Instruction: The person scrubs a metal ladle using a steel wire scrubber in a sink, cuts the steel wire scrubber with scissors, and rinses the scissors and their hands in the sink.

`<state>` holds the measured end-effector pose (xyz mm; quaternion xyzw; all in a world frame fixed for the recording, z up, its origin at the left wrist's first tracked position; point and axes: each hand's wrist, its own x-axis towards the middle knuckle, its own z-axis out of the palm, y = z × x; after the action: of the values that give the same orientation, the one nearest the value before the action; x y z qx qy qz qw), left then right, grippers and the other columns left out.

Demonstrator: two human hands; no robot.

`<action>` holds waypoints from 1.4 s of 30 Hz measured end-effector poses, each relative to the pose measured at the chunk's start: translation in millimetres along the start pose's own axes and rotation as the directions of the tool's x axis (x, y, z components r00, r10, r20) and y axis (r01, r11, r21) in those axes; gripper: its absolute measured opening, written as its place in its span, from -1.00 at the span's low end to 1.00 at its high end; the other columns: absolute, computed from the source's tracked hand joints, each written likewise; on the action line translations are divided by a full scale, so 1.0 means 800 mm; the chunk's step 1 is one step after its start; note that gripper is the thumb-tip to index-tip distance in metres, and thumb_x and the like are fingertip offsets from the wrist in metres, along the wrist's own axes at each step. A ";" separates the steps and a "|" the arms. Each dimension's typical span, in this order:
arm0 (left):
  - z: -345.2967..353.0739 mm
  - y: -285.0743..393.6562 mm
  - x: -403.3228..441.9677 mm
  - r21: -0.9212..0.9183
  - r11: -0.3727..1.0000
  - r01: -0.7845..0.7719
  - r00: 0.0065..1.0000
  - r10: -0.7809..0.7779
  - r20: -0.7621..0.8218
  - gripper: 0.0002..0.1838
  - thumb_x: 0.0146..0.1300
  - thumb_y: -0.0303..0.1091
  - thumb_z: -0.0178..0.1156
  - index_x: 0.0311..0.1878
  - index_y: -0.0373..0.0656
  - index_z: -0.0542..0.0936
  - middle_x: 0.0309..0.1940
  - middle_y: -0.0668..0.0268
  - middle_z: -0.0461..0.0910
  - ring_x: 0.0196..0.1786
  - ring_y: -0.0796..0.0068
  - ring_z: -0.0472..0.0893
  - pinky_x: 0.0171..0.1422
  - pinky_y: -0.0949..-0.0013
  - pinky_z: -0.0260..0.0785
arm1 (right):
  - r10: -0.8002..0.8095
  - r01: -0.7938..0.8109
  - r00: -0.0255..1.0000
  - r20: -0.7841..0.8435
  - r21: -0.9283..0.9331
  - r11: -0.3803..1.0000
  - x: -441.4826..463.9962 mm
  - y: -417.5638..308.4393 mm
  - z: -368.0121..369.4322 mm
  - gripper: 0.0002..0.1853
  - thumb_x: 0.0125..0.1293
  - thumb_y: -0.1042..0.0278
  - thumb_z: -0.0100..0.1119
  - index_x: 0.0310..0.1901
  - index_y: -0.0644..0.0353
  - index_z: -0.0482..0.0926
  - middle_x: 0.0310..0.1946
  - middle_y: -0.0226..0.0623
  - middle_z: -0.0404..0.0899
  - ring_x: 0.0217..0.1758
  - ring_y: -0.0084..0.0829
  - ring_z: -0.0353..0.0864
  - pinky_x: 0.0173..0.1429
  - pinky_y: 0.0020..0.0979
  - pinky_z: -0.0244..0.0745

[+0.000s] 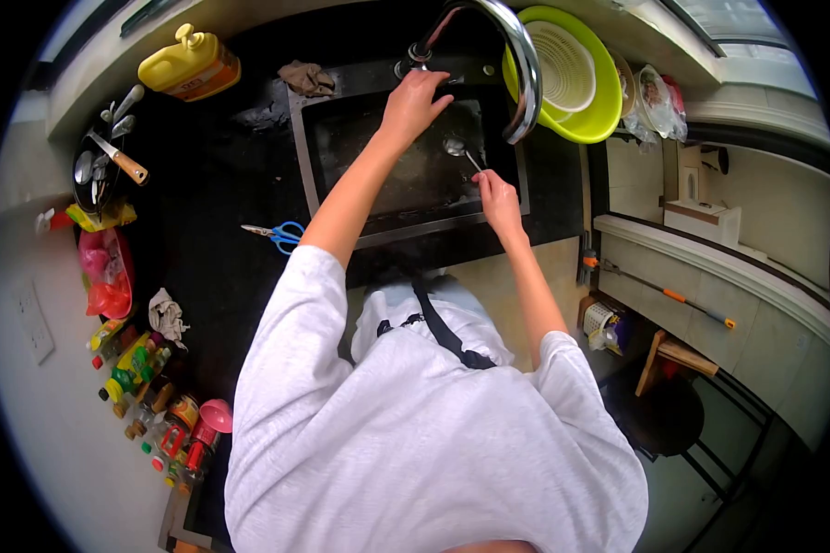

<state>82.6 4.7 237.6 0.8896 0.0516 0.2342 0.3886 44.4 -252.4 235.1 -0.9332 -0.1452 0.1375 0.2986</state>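
Over the dark sink, my right hand grips a metal spoon by its handle, with the bowl pointing up and left. My left hand reaches to the far rim of the sink, just below the base of the chrome faucet. Its fingers are stretched and apart; whether they touch the faucet I cannot tell. The faucet's curved spout arches over to the right of this hand.
Blue-handled scissors lie left of the sink. A brown cloth and yellow jug sit behind. A green basin holding a white colander stands at right. A utensil holder and several bottles line the left.
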 end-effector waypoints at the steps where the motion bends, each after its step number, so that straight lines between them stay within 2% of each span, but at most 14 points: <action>1: 0.007 -0.002 0.009 -0.010 1.000 -0.009 1.000 0.009 0.005 -0.75 0.30 -0.33 0.28 0.03 -0.13 0.66 -0.08 0.22 0.68 0.09 0.16 0.64 0.12 0.14 0.56 | 0.027 -0.027 0.998 0.058 0.001 1.000 -0.005 -0.006 -0.003 -0.71 0.56 0.17 -0.01 -0.11 0.14 0.66 -0.39 0.05 0.65 -0.23 0.14 0.67 -0.16 0.00 0.52; 4: 0.027 -0.011 0.019 0.203 0.970 -0.133 0.991 0.137 -0.006 -0.92 0.27 -0.34 0.26 -0.26 -0.12 0.62 -0.37 0.27 0.63 -0.16 0.16 0.66 -0.10 0.11 0.54 | 0.051 -0.052 0.998 0.034 0.011 0.999 -0.015 -0.011 -0.003 -0.71 0.57 0.16 -0.01 -0.15 0.14 0.65 -0.43 0.07 0.62 -0.28 0.15 0.65 -0.20 0.00 0.49; 9: 0.020 -0.019 0.013 0.246 0.943 -0.223 0.975 0.218 0.047 -0.93 0.29 -0.36 0.23 -0.24 -0.11 0.63 -0.35 0.28 0.64 -0.17 0.21 0.68 -0.12 0.16 0.57 | 0.006 -0.002 0.999 -0.044 0.078 0.997 -0.013 -0.011 0.009 -0.67 0.58 0.15 -0.03 -0.16 0.18 0.65 -0.57 0.01 0.47 -0.47 0.02 0.56 -0.35 -0.09 0.34; 20: 0.018 -0.019 0.000 0.273 0.918 -0.288 0.958 0.277 0.079 -0.90 0.27 -0.38 0.25 -0.17 -0.11 0.64 -0.30 0.32 0.64 -0.14 0.24 0.65 -0.08 0.19 0.56 | 0.060 -0.058 0.998 -0.012 0.133 0.989 -0.019 -0.004 0.019 -0.67 0.56 0.13 -0.02 -0.15 0.18 0.67 -0.52 -0.01 0.55 -0.44 -0.05 0.60 -0.31 -0.16 0.40; 23: 0.016 0.001 -0.036 0.050 0.999 0.015 0.943 0.003 -0.334 -0.70 0.22 -0.34 0.36 0.03 -0.11 0.66 -0.20 0.19 0.59 -0.02 0.09 0.55 0.13 0.10 0.43 | 0.082 -0.080 0.997 -0.009 0.145 0.986 -0.017 0.001 0.030 -0.67 0.56 0.13 -0.02 -0.15 0.18 0.67 -0.48 -0.04 0.58 -0.43 -0.10 0.61 -0.29 -0.16 0.41; 25: 0.045 -0.002 -0.086 -0.118 0.963 0.240 0.958 -0.255 -0.134 -0.67 0.29 -0.32 0.35 0.10 -0.12 0.64 -0.16 0.21 0.63 -0.07 0.21 0.62 0.01 0.18 0.52 | 0.047 -0.029 0.997 -0.064 0.262 0.965 -0.017 0.017 0.044 -0.66 0.57 0.14 -0.02 -0.15 0.18 0.68 -0.56 -0.24 0.55 -0.54 -0.32 0.52 -0.37 -0.27 0.35; 28: 0.092 0.007 -0.123 -0.720 0.216 0.660 0.737 -0.377 0.562 -0.73 0.45 -0.35 0.25 0.14 -0.20 0.55 -0.07 0.22 0.70 -0.20 0.43 0.73 -0.26 0.39 0.64 | 0.098 -0.196 0.972 0.214 0.504 0.841 -0.016 0.026 0.055 -0.67 0.58 0.15 -0.02 -0.16 0.16 0.68 -0.60 -0.53 0.41 -0.58 -0.56 0.36 -0.44 -0.43 0.24; 29: 0.096 0.006 -0.130 -0.717 0.206 0.666 0.729 -0.382 0.567 -0.73 0.45 -0.35 0.25 0.14 -0.20 0.55 -0.07 0.22 0.70 -0.20 0.43 0.73 -0.26 0.39 0.64 | 0.105 -0.207 0.969 0.224 0.499 0.842 -0.022 0.030 0.052 -0.67 0.58 0.15 -0.02 -0.16 0.16 0.68 -0.60 -0.53 0.41 -0.58 -0.56 0.36 -0.44 -0.43 0.24; 31: 0.090 0.009 -0.125 -0.621 0.247 0.744 0.668 -0.234 0.706 -0.60 0.46 -0.30 0.22 0.27 -0.26 0.49 -0.02 0.16 0.71 -0.19 0.35 0.75 -0.16 0.37 0.65 | 0.226 -0.630 0.766 0.601 0.637 0.444 -0.025 0.019 0.035 -0.68 0.59 0.15 -0.01 -0.16 0.15 0.68 -0.59 -0.68 0.27 -0.56 -0.69 0.23 -0.45 -0.55 0.13; 33: 0.087 -0.011 -0.119 -0.603 0.271 0.750 0.658 -0.214 0.722 -0.72 0.50 -0.34 0.17 0.16 -0.27 0.55 -0.19 0.18 0.75 -0.43 0.40 0.74 -0.50 0.44 0.55 | 0.226 -0.637 0.758 0.612 0.618 0.461 -0.026 0.026 0.039 -0.68 0.59 0.14 -0.01 -0.16 0.15 0.66 -0.56 -0.61 0.36 -0.49 -0.67 0.30 -0.39 -0.55 0.21; 35: 0.088 -0.042 -0.118 -0.537 0.476 0.696 0.676 -0.183 0.714 -0.68 0.51 -0.31 0.15 0.21 -0.27 0.55 -0.24 0.24 0.75 -0.50 0.43 0.71 -0.58 0.45 0.48 | 0.145 -0.286 0.944 0.295 0.518 0.806 -0.027 0.032 0.051 -0.69 0.59 0.15 -0.01 -0.13 0.18 0.65 -0.49 -0.56 0.44 -0.36 -0.65 0.40 -0.23 -0.52 0.36; 37: 0.051 -0.025 -0.111 -0.384 0.540 0.749 0.572 -0.234 0.786 -0.67 0.51 -0.34 0.15 0.24 -0.27 0.56 -0.11 0.23 0.74 -0.33 0.41 0.75 -0.40 0.42 0.59 | 0.118 -0.213 0.966 0.229 0.454 0.865 -0.016 0.041 0.064 -0.71 0.57 0.16 0.00 -0.09 0.18 0.64 -0.40 -0.43 0.56 -0.22 -0.47 0.56 -0.04 -0.41 0.45; 40: 0.041 -0.028 -0.124 -0.707 -0.129 0.696 0.681 -0.196 0.706 -0.68 0.46 -0.45 0.16 0.23 -0.30 0.56 0.19 0.16 0.61 0.19 0.28 0.64 0.31 0.24 0.53 | -0.146 0.152 0.987 -0.061 0.106 0.983 0.008 0.030 0.071 -0.79 0.43 0.24 0.08 -0.15 0.16 0.65 -0.20 -0.10 0.70 -0.09 -0.01 0.65 0.09 -0.07 0.51; 42: 0.037 -0.032 -0.137 -0.758 -0.146 0.636 0.708 -0.281 0.648 -0.69 0.47 -0.46 0.15 0.22 -0.30 0.56 0.17 0.17 0.62 0.18 0.28 0.65 0.32 0.24 0.52 | -0.150 0.150 0.989 -0.003 -0.037 0.988 0.024 0.012 0.073 -0.78 0.38 0.20 0.11 -0.14 0.14 0.65 -0.21 -0.10 0.70 -0.09 -0.01 0.67 0.07 -0.05 0.52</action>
<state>1.2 -27.3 160.9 0.3226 0.1437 -0.0732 0.9327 43.9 -223.1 180.2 -0.9253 -0.2166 0.1094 0.2914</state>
